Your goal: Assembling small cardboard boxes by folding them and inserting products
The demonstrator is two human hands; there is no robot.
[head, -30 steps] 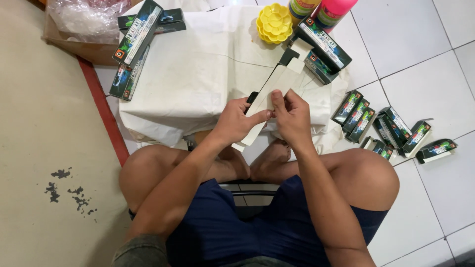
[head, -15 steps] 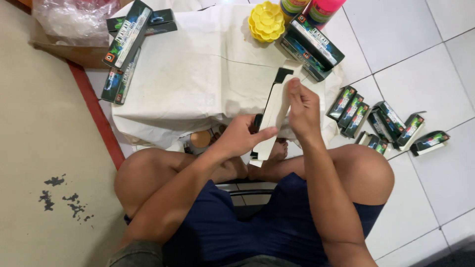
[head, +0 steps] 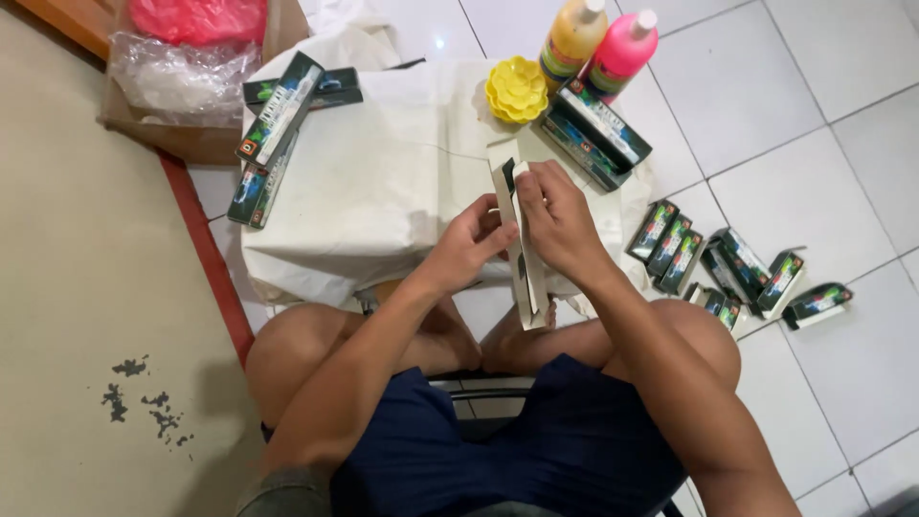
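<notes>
White floor tiles [head: 795, 144] and a beige mat [head: 86, 316] frame a low surface [head: 383, 191] draped in pale cloth, before which a seated person works.

Fingers: those of the left hand [head: 469, 247] pinch the near-left edge of a long, flat white carton [head: 525, 251]; those of the right hand [head: 555, 222] are curled over its upper end, thumb pressing the flap. Both hands are closed on the carton, neither released.

Position: the carton is held above the front edge of the surface, over the person's crossed legs.

Orientation: its long axis runs nearly straight away from the body, tilted slightly left at the far end. A dark opening shows at the far end, which points toward the yellow flower-shaped dish [head: 517, 88]; the near end hangs toward the lap.

Risks, as judged: the thin card may crease or buckle at mid-length if the 2 hands press unevenly; the end flap may tear under the thumb; the unsupported near end may swing and slip from the pinch.

Surroundings: 2 paint bottles, 1 orange [head: 572, 38] and 1 pink [head: 622, 48], stand beyond the dish; dark printed boxes [head: 593, 134] lie beside it, more [head: 278, 115] at the left, and small dark packs [head: 728, 268] are scattered on the tiles at right. A cardboard box with clear and red plastic [head: 182, 57] sits at upper left.
</notes>
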